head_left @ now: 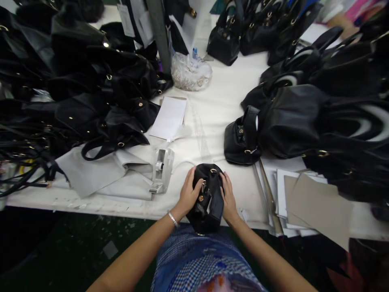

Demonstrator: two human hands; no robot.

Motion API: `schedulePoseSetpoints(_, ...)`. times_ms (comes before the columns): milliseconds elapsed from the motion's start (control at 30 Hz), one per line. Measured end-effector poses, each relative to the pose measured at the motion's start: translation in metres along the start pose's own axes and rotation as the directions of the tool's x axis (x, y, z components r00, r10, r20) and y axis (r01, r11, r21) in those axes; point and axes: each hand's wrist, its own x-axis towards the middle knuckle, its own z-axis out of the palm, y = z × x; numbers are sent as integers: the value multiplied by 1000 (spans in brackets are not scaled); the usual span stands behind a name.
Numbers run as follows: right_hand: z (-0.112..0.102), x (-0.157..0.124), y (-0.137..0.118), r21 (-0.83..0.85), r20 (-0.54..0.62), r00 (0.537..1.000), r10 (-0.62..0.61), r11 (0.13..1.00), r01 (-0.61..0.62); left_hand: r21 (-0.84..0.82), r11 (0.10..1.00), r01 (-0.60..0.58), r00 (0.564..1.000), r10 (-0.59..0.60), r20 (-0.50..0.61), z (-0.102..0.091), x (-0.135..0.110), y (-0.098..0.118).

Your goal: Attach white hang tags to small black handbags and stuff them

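Observation:
A small black handbag with gold-coloured fittings is at the table's front edge, close against my body. My left hand grips its left side, the thumb lying over the top near a gold ring. On the opposite side my right hand presses against the bag, fingers along its edge. Something pale shows at the bag's opening, too small to name. Left of the bag stands a white tape dispenser. Another black handbag stands upright just beyond, to the right.
Many black bags are heaped on the left, and more black bags crowd the right. Grey and white boards hang past the front edge. White sheets and a clear plastic bag lie farther back, beside a metal post.

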Motion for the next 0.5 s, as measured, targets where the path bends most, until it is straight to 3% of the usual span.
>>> schedulePoseSetpoints(67,-23,-8,-1,19,8,999,-31,999,31,4,999,34,998,-34,-57,-9,-16,8)
schedulePoseSetpoints(167,-51,-22,5,-7,22,979,-201,980,201,69,997,34,998,-31,-48,-15,-39,15)
schedulePoseSetpoints(300,-67,-27,16,-48,206,875,-439,888,457,152,988,-24,1000,23,7,-8,-46,22)
schedulePoseSetpoints(500,-80,4,15,-56,440,723,-532,787,614,92,995,30,986,-44,162,-1,-33,37)
